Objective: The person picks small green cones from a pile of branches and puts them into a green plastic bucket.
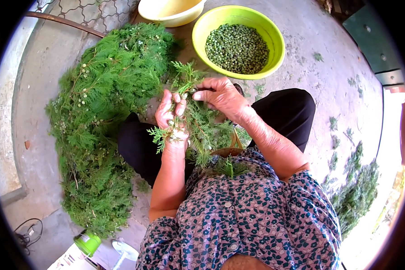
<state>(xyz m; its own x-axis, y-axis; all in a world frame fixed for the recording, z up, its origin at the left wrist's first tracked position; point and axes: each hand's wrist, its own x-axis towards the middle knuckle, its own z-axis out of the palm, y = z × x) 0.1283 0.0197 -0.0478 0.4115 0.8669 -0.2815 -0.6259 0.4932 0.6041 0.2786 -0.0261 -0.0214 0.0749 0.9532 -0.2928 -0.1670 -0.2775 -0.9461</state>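
My left hand (170, 111), palm turned up, is closed round a leafy evergreen sprig (184, 76) with small green cones on it. Close by, my right hand (225, 96) pinches with thumb and forefinger at a small green cone on that sprig; the fingertips partly hide it. More feathery green foliage (202, 130) lies below my hands, over my lap. Beyond my right hand stands a lime-green basin (278, 54) holding a heap of small round green cones (237, 48). A large pile of cut evergreen branches (108, 85) with pale cones spreads along my left side.
A pale yellow basin (171, 19) sits at the far edge, beside the lime one. Discarded-looking foliage (357, 193) lies on the concrete floor at right, with scattered bits. At lower left are a small green bucket (88, 243), a white fan (125, 249) and a dark cable (29, 234).
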